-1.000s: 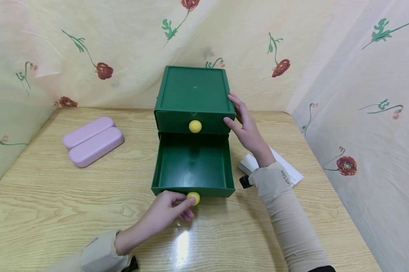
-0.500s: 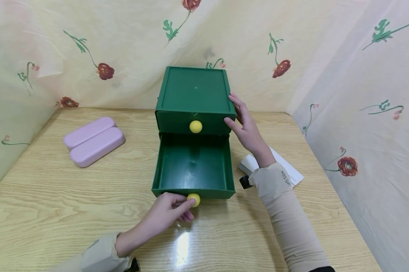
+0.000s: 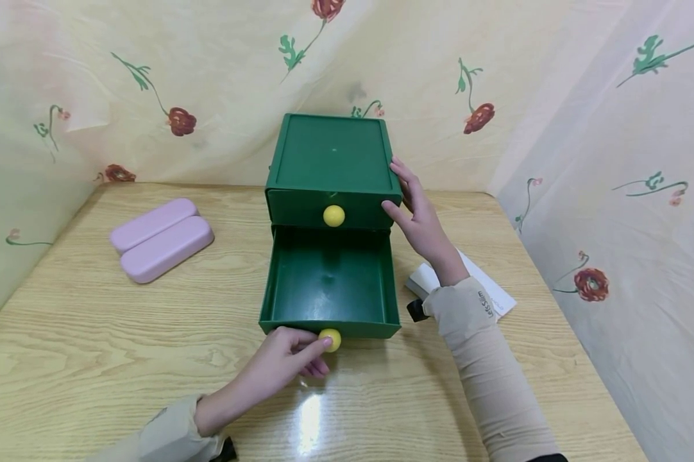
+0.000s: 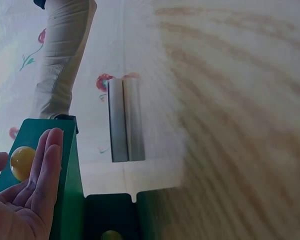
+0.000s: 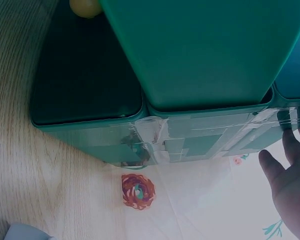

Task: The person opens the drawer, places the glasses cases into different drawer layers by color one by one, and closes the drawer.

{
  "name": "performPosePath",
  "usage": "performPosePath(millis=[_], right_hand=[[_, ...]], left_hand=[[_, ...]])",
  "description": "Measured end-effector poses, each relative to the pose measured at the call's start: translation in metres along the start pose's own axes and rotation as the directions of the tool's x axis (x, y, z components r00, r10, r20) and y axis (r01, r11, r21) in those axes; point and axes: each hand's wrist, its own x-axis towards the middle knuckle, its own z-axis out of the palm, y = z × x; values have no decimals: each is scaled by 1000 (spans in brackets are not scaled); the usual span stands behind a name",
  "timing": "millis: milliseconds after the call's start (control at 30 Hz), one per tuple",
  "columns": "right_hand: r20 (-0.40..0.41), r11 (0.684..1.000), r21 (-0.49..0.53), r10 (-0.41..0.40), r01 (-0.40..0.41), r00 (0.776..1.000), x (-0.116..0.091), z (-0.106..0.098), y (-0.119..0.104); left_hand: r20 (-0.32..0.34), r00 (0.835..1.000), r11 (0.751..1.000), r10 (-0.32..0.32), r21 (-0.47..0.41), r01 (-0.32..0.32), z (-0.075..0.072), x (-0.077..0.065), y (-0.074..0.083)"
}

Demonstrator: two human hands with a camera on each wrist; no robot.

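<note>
A green drawer cabinet (image 3: pixel 334 151) stands against the back cloth, with a yellow knob (image 3: pixel 333 216) on its upper, closed drawer. Below that, a green drawer (image 3: pixel 326 289) is pulled out, its inside floor showing. My left hand (image 3: pixel 278 359) pinches that drawer's yellow knob (image 3: pixel 330 340) between thumb and fingers; the left wrist view shows the knob (image 4: pixel 23 163) between them too. With fingers extended, my right hand (image 3: pixel 419 215) rests on the cabinet's right side, near its upper front corner. Clear tape (image 5: pixel 157 140) joins the stacked units in the right wrist view.
A lilac case (image 3: pixel 162 240) with two long rounded halves lies on the wooden table (image 3: pixel 93 359) to the left. Partly under my right wrist is a white folded object (image 3: pixel 485 282) with small print. Flower-patterned cloth (image 3: pixel 226 96) hangs behind and beside the table.
</note>
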Motion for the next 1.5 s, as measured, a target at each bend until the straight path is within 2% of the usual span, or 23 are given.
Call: performPosePath(millis=[367,633,867,1033,1200,1300,1500], right_hand=[[3,1000,0,-2,2,1000,0,0,-1],[7,1000,0,2,-2,1000,0,0,0],[7,1000,-1,13,-13,1000,0,0,1],[8,1000,-1,13,-13,1000,0,0,1],[8,1000,0,11,-11,1000,0,0,1],[7,1000,0,10,-10,1000,0,0,1],[7,1000,0,3,-3,1000,0,0,0]], left_hand=[[30,999,1000,-11,-25,12,-21,-13,9],[7,1000,1000,2,-19,-1,-39,-24,22],[-16,999,998,50,-32,-51,-55,-31,35],[-53,992,993,113,-8,-114,-67,-35,45],[-112,975,980,191,73,-184,-81,-35,50],[-145,957,962,251,146,-231,-93,-33,50],[-236,917,929,322,263,-258,-120,-22,43]])
